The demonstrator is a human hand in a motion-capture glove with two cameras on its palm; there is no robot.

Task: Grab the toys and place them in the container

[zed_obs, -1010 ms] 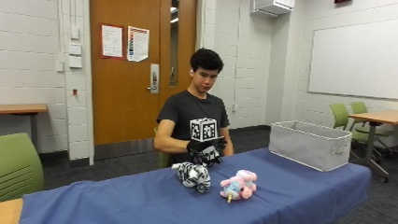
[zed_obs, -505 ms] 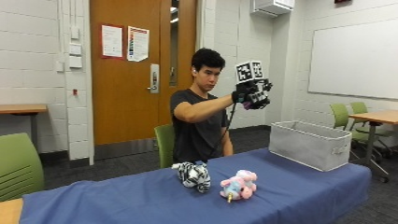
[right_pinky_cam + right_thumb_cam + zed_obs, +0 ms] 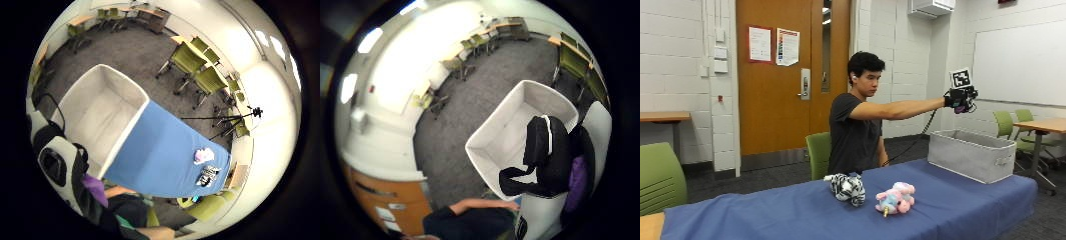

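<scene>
Toys, a zebra [image 3: 847, 188] and a pink unicorn [image 3: 895, 198], lie on the blue table [image 3: 959, 200] well below and behind the gloved right hand [image 3: 959, 99], unmoved. That hand has swung from beside the person's head out over the grey container [image 3: 971, 154], arm straight. Its fingers curl round something purple [image 3: 95, 189].

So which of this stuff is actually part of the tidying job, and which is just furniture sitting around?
Part of the job:
- zebra toy
- pink unicorn toy
- grey container
- gloved right hand, held out above the container

Just lying about:
- blue table
- green chairs
- whiteboard
- tripod
</scene>
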